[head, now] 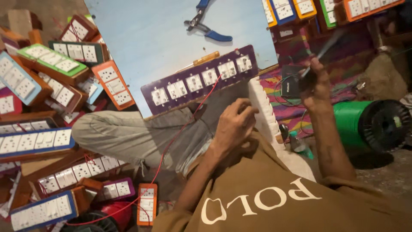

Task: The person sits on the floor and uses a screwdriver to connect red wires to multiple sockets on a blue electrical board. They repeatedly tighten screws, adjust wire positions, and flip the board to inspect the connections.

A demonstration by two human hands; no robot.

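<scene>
My left hand (234, 124) is closed on the edge of a white ridged strip (262, 107) that stands on my lap. Just beyond it lies a long purple switch panel (201, 79) with several white switches and sockets, leaning against my grey-trousered knee (128, 135). A red wire (171, 144) runs from the panel down past my leg. My right hand (315, 81) is raised to the right and grips a thin rod-like tool (327, 45), blurred by motion, above a small black box (292, 85).
A light blue board (163, 38) carries blue-handled pliers (209, 29) and a yellow-handled screwdriver (205, 58). Several wooden-boxed switch panels (47, 64) are piled at the left and along the top right. A green wire spool (369, 124) and a small bottle (299, 145) lie at the right.
</scene>
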